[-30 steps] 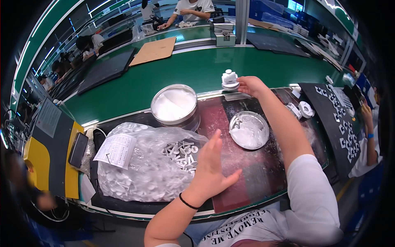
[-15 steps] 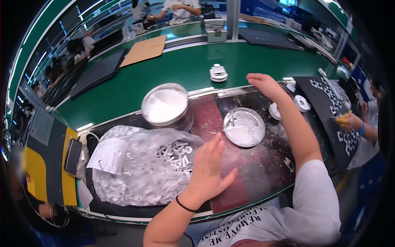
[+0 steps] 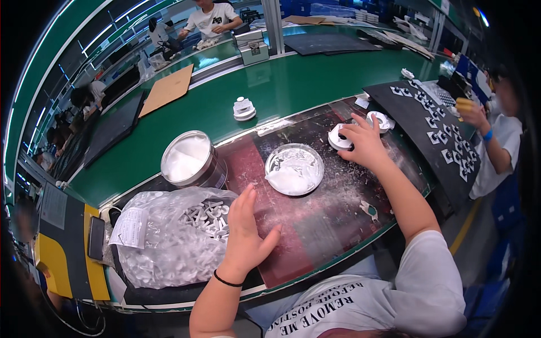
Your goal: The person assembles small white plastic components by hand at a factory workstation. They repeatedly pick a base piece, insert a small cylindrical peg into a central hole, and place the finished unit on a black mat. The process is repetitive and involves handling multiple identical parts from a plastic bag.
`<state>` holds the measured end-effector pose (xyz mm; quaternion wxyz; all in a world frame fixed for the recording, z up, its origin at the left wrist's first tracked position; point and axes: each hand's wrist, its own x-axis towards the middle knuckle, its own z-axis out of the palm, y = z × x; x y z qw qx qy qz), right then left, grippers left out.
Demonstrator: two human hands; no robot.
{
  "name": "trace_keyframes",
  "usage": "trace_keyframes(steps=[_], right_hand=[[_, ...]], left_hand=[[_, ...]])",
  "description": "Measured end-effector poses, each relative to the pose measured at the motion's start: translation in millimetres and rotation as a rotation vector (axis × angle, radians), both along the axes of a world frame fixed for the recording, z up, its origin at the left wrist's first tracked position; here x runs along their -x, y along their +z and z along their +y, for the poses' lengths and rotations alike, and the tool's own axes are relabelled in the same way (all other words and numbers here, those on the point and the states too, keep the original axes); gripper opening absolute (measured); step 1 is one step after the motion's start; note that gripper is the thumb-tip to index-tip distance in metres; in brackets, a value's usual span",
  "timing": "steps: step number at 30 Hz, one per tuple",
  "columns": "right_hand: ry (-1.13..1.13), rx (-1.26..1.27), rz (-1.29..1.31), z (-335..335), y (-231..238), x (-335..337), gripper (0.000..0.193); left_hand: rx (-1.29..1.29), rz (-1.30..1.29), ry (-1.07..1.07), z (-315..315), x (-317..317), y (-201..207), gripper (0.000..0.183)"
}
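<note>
My right hand (image 3: 366, 143) reaches over the far right of the work surface, its thumb and fingers spread at the edge of a white ring-shaped part (image 3: 335, 138). Whether it grips that part I cannot tell for sure, but the fingers look apart. A second white round part (image 3: 385, 121) lies just beyond. My left hand (image 3: 243, 239) hovers, open and with nothing in it, beside a clear plastic bag (image 3: 163, 253) of small white stemmed plastic pieces (image 3: 207, 218). Between the hands and farther off is a shallow round dish (image 3: 294, 170) smeared with white paste.
A round tub (image 3: 189, 159) of white paste stands behind the bag. Across the green belt (image 3: 208, 115) sits a white stacked part (image 3: 244, 110). At right, a black board (image 3: 434, 127) carries several small parts; a co-worker's hand (image 3: 474, 115) is near it. A phone (image 3: 96, 238) lies left.
My right hand has come back from above the green belt to the white ring-shaped part. My left hand stays open near the bag. The whole view has shifted rightward.
</note>
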<state>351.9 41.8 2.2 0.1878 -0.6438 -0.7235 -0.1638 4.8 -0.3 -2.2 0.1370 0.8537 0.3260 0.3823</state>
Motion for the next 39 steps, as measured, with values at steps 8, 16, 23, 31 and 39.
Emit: trace_keyframes(steps=[8,16,23,31,39], right_hand=[[0.176,-0.136,0.465,-1.9,4.5,-11.0,0.025],[0.513,0.333,1.9,-8.8,-10.6,-10.1,0.026],[0.551,0.929,1.965,-41.7,-10.1,81.9,0.035],[0.952,0.896,0.58,-64.7,7.3,99.8,0.025],[0.489,0.145,0.691,-75.5,20.2,15.2,0.019]], left_hand=[[0.007,0.023,0.012,-0.4,0.0,4.8,0.079],[-0.001,0.045,0.004,-0.3,-3.9,3.4,0.08],[0.087,-0.022,-0.076,-10.6,-23.3,0.6,0.1],[0.318,0.004,-0.171,-17.4,-26.1,6.7,0.086],[0.43,0.24,-0.273,-15.2,-30.7,-2.3,0.09]])
